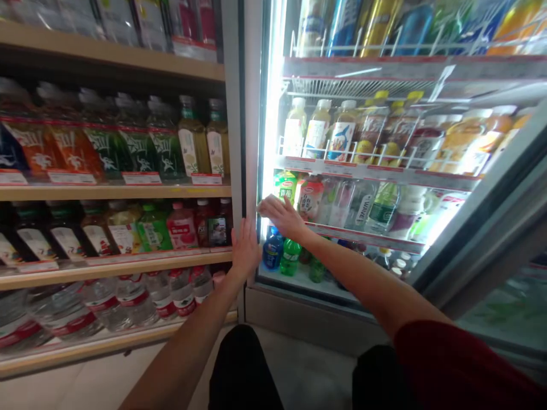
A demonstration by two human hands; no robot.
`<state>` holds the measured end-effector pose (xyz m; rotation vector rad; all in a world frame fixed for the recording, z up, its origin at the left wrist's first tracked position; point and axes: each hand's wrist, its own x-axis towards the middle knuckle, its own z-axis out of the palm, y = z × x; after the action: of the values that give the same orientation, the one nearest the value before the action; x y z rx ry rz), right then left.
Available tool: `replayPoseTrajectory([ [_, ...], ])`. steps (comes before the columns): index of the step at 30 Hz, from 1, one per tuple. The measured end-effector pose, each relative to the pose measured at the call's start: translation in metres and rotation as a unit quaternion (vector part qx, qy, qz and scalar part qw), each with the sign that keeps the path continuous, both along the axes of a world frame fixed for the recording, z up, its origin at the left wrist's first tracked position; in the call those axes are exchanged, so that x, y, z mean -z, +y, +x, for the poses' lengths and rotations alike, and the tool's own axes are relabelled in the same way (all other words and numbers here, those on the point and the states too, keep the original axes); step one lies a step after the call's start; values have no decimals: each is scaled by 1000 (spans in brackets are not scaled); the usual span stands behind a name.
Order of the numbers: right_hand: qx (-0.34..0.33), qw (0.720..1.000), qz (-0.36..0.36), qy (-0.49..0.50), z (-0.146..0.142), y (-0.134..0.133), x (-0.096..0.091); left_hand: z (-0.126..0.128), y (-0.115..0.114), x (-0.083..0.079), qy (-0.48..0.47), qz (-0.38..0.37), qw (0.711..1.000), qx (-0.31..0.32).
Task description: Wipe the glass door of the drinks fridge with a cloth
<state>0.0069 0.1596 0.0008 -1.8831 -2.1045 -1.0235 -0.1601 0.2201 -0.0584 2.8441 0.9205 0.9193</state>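
My left hand (pixel 247 247) lies flat, fingers stretched upward, against the grey frame (pixel 251 148) between the wooden shelves and the lit drinks fridge. Nothing shows in it. My right hand (pixel 282 216) reaches into the fridge opening, fingers extended to the left with the tips at the inner left edge; whether they touch it I cannot tell. No object shows in that hand either. Behind it stand a green bottle (pixel 285 183) and a red-labelled bottle (pixel 311 199). Below it are a blue bottle (pixel 272 250) and a bright green bottle (pixel 291 256).
The glass fridge door (pixel 478 233) stands open at the right. White wire rails (pixel 363 156) edge the upper fridge shelves, which hold several bottles. On the left, wooden shelves (pixel 128 191) carry rows of drinks, with large water bottles (pixel 137 299) at the bottom.
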Motion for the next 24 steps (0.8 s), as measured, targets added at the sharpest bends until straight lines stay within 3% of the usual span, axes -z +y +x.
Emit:
replayPoseTrajectory([
  [3, -12, 1000, -10, -11, 3, -5, 3, -1, 2, 1, 7, -2, 1000, 2],
  [8, 38, 997, 55, 37, 11, -4, -25, 6, -2, -1, 5, -2, 1000, 6],
  [14, 24, 998, -35, 37, 13, -29, -28, 9, -11, -6, 9, -15, 999, 31],
  [19, 105, 988, 90, 65, 38, -49, -59, 21, -15, -18, -6, -11, 999, 44],
  [21, 116, 988, 82, 53, 44, -61, -57, 28, -20, -20, -8, -14, 999, 47],
  [24, 95, 995, -9, 15, 46, -84, -37, 38, -32, -23, -26, -15, 997, 68],
])
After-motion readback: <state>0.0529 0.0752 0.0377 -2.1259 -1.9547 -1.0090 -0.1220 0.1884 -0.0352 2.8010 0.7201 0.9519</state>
